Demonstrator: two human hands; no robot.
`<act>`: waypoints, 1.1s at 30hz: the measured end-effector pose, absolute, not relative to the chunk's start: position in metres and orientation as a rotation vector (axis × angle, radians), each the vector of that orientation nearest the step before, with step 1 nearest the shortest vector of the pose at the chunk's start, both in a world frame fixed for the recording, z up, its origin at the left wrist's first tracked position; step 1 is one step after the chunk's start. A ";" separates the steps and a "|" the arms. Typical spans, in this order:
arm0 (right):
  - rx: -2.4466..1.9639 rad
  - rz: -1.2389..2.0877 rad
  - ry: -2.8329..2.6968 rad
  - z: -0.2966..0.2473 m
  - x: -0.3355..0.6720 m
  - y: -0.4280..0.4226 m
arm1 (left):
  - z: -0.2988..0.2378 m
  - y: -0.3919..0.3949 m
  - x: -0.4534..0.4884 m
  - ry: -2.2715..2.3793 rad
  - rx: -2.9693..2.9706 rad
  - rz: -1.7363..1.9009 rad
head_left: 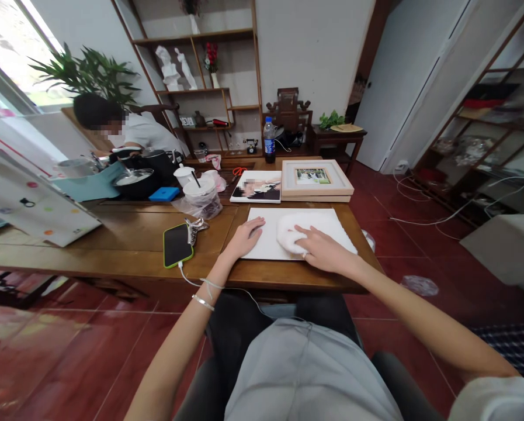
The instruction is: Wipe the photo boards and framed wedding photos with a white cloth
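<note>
A flat white board [265,237] lies on the wooden table in front of me, near its edge. On its right part sits a soft white mass [288,225], smooth and rounded like clay or dough. My left hand [246,235] rests flat on the board's left side, fingers stretched out. With spread fingers my right hand [318,248] presses down on the white mass, its fingertips on the top and near side. A ring shows on that hand.
Behind the board lie a framed picture [349,182] and a photo canvas [255,186]. A charging phone [177,245], a bagged cup [200,196], a blue block [164,194] and a bottle [269,143] stand on the table. Another person [145,131] sits at the far left.
</note>
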State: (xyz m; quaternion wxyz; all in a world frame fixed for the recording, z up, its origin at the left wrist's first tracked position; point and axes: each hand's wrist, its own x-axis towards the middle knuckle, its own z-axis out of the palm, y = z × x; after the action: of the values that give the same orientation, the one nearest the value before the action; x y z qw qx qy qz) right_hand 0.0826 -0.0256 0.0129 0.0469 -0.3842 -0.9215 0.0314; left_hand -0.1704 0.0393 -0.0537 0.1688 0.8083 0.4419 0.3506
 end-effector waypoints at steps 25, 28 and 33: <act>-1.019 -0.020 -2.885 0.017 0.067 -0.052 | -0.055 0.040 -0.170 1.248 2.306 1.011; -0.964 0.043 -2.893 0.023 0.068 -0.065 | -0.054 0.040 -0.170 1.241 2.308 1.018; -1.063 0.057 -2.848 0.020 0.062 -0.040 | -0.053 0.040 -0.170 1.248 2.298 1.009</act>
State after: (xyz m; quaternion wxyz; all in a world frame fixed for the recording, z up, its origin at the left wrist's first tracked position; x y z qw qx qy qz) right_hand 0.0616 -0.0403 0.0197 0.0505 -0.3493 -0.9355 0.0187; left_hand -0.1702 0.0395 -0.0534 0.1687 0.8081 0.4388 0.3550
